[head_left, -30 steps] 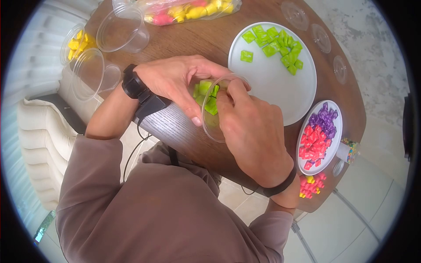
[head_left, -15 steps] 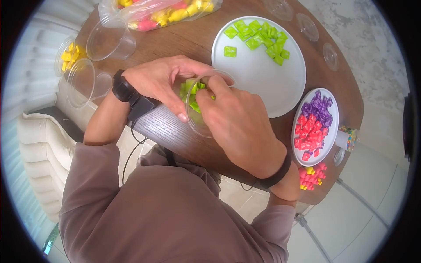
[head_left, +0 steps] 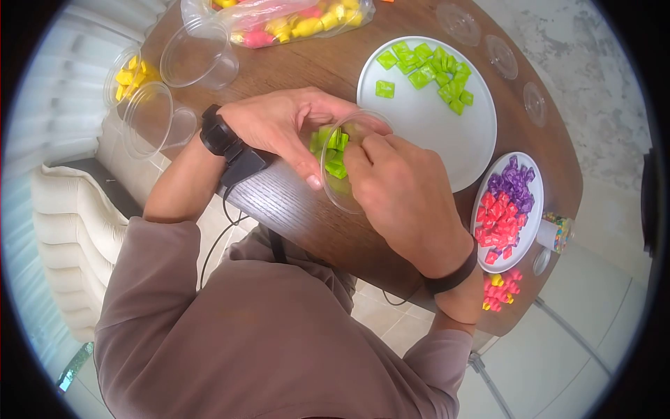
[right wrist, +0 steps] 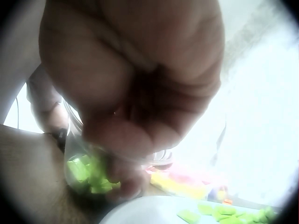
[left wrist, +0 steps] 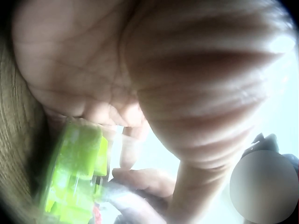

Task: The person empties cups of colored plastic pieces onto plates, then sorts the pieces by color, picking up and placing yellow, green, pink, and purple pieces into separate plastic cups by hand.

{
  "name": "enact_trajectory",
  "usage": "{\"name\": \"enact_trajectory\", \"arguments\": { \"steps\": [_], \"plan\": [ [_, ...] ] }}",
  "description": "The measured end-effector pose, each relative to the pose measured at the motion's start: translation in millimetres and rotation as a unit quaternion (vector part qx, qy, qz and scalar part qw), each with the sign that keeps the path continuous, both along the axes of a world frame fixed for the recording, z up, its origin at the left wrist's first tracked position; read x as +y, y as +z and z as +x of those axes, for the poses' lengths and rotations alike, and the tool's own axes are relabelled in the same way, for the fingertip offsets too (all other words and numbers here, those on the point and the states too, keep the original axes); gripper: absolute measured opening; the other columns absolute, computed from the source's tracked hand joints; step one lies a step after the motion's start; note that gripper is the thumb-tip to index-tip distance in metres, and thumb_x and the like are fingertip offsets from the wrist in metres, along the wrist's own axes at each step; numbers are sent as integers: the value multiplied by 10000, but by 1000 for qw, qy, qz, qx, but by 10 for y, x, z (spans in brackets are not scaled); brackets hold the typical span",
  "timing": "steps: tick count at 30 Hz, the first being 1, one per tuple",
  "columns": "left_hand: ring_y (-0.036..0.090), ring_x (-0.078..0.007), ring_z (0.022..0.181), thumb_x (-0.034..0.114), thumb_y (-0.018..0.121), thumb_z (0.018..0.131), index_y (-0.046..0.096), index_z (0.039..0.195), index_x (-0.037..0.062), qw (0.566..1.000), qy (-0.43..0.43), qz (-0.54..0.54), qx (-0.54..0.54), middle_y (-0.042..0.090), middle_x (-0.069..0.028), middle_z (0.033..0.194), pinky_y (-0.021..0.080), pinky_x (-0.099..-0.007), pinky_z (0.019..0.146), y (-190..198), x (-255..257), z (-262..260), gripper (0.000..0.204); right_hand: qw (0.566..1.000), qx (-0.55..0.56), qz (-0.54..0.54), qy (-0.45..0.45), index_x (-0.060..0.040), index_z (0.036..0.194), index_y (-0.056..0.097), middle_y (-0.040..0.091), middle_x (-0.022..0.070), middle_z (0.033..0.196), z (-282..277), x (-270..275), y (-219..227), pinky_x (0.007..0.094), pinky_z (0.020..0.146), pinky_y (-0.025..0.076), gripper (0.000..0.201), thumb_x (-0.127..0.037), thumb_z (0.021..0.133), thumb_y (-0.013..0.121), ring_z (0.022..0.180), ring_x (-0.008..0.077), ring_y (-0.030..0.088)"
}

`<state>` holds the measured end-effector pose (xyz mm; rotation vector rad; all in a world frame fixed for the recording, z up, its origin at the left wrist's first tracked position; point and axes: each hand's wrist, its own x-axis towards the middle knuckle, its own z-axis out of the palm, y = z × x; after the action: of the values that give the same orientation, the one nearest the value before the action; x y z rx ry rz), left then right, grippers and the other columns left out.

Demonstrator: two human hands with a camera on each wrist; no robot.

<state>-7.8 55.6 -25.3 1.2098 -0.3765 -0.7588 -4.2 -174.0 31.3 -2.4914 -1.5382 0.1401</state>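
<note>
My left hand (head_left: 289, 133) grips a clear plastic cup (head_left: 338, 194), tilted with its mouth toward the right hand. Square green-wrapped candies (head_left: 335, 166) lie inside the cup, also seen in the left wrist view as bright green pieces (left wrist: 77, 154) beside the palm. My right hand (head_left: 412, 195) has its curled fingers at and inside the cup's mouth; I cannot tell whether a candy is between its fingertips. Just beyond the hands stands a round white plate (head_left: 426, 150), carrying several green candies (head_left: 453, 87) on its far side.
An oval white plate (head_left: 481, 260) holds red and purple candies at right, with pink and yellow pieces (head_left: 499, 292) beside it. Clear cups (head_left: 148, 122) and yellow candies (head_left: 132, 77) are at left. A candy bag (head_left: 300, 24) and clear lids (head_left: 501, 57) lie farther back.
The head view shifts a little back and forth. The left hand keeps hold of the cup, and the right fingers stay at its mouth with slight movement among the green candies.
</note>
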Motion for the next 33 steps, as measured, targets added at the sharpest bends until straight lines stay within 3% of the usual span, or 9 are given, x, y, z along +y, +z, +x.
{"name": "enact_trajectory", "arguments": {
  "steps": [5, 7, 10, 13, 18, 23, 25, 28, 33],
  "plan": [
    [532, -181, 1354, -26, 919, 639, 450, 1513, -51, 1000, 6, -7, 12, 591, -127, 1455, 408, -358, 1167, -71, 21, -6, 993, 999, -31, 29, 34, -16, 1012, 671, 677, 109, 950, 72, -53, 45, 377, 614, 540, 217, -62, 802, 645, 801, 275, 663],
    [548, -186, 1331, 24, 934, 639, 465, 1502, -49, 1000, 9, -2, -15, 609, -123, 1429, 414, -360, 1156, -95, 14, -7, 985, 985, -27, 164, 35, -31, 851, 670, 655, 89, 834, 165, -132, 204, 350, 574, 536, 108, -102, 769, 678, 773, 222, 668],
    [564, -194, 1307, 103, 958, 632, 476, 1485, -44, 999, -7, -25, -37, 631, -123, 1391, 415, -358, 1145, -106, -9, 26, 990, 963, -88, 255, -3, -48, 851, 647, 639, 95, 803, 315, -259, 285, 380, 588, 513, 76, -107, 823, 685, 743, 260, 659],
    [569, -205, 1295, 176, 975, 617, 468, 1473, -39, 999, -4, -31, -22, 639, -124, 1367, 411, -357, 1138, -90, -13, 30, 1017, 967, -107, 206, -102, -54, 862, 666, 647, 122, 784, 453, -317, 276, 431, 595, 499, 69, -116, 877, 692, 725, 318, 655],
    [564, -217, 1301, 187, 969, 622, 452, 1459, -27, 998, -5, -47, -38, 628, -135, 1375, 413, -364, 1131, -155, 32, 43, 1007, 974, -100, 166, -114, -42, 873, 707, 663, 156, 733, 885, -365, -248, 459, 622, 508, 85, -124, 896, 707, 693, 364, 649],
    [565, -225, 1294, 207, 983, 605, 455, 1431, -17, 999, 15, -50, -16, 625, -143, 1373, 418, -365, 1122, -167, 53, -7, 1005, 958, -75, 197, -194, -13, 886, 730, 694, 175, 756, 859, -366, -146, 439, 641, 530, 117, -130, 884, 723, 682, 374, 670],
    [564, -210, 1282, 198, 992, 586, 469, 1404, -3, 998, 28, -47, -5, 626, -119, 1349, 419, -357, 1117, -146, 38, -21, 992, 953, -11, 194, -233, -5, 1026, 763, 763, 142, 831, 792, -411, -15, 311, 644, 541, 154, -113, 921, 732, 700, 194, 733],
    [554, -183, 1273, 170, 1000, 566, 467, 1396, 17, 999, 29, -15, -21, 611, -88, 1334, 418, -345, 1117, -145, 55, -46, 998, 925, 81, 252, -273, 8, 1019, 768, 766, 70, 819, 669, -436, 159, 261, 628, 524, 146, -105, 930, 742, 720, 108, 707],
    [541, -155, 1267, 157, 1002, 571, 461, 1377, 37, 987, 48, 71, -137, 590, -59, 1328, 420, -331, 1116, -173, 82, -75, 978, 874, 199, 331, -294, 23, 990, 766, 742, 53, 757, 511, -346, 169, 238, 610, 510, 127, -68, 902, 754, 645, 89, 659]
  ]
}}
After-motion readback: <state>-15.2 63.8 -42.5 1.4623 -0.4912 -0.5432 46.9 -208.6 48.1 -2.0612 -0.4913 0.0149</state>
